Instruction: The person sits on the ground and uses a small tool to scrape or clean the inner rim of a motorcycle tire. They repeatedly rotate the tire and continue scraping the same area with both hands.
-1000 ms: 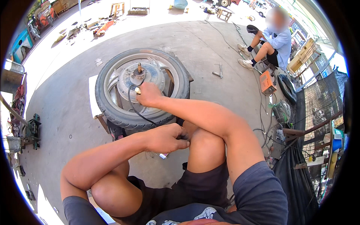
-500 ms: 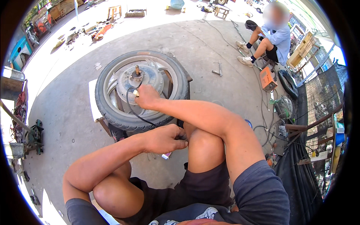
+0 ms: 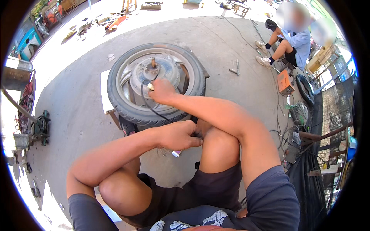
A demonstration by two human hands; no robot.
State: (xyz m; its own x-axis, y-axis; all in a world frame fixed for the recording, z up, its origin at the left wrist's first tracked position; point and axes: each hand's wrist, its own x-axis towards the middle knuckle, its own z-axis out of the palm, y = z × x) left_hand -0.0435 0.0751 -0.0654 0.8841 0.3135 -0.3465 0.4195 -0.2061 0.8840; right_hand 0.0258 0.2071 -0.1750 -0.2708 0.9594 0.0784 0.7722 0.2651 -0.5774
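Observation:
A motor wheel [image 3: 115, 82] with a black tyre lies flat on a low support in front of me, its axle pointing up from the hub. From the axle a black cable [image 3: 148, 106] loops over the rim toward me. Above the hub, my right hand [image 3: 162, 91] is closed, with a small pale-yellow piece [image 3: 150, 86] showing at its fingertips beside the cable. Close to my right knee, my left hand [image 3: 179, 135] is closed where the cable disappears behind it. Thin wire ends [image 3: 165, 151] hang below that hand; its grip is partly hidden.
A T-shaped metal tool [image 3: 235, 69] lies on the concrete right of the wheel. Farther right are an orange box-shaped machine [image 3: 285, 82], a loose tyre [image 3: 304, 90] and tangled cables. Another person [image 3: 295, 42] sits at the back right. A jack-like metal device [image 3: 43, 127] stands at left.
The whole view has shifted, so the wheel and surroundings sit farther right and slightly higher. Both hands keep nearly the same places relative to the wheel and knee.

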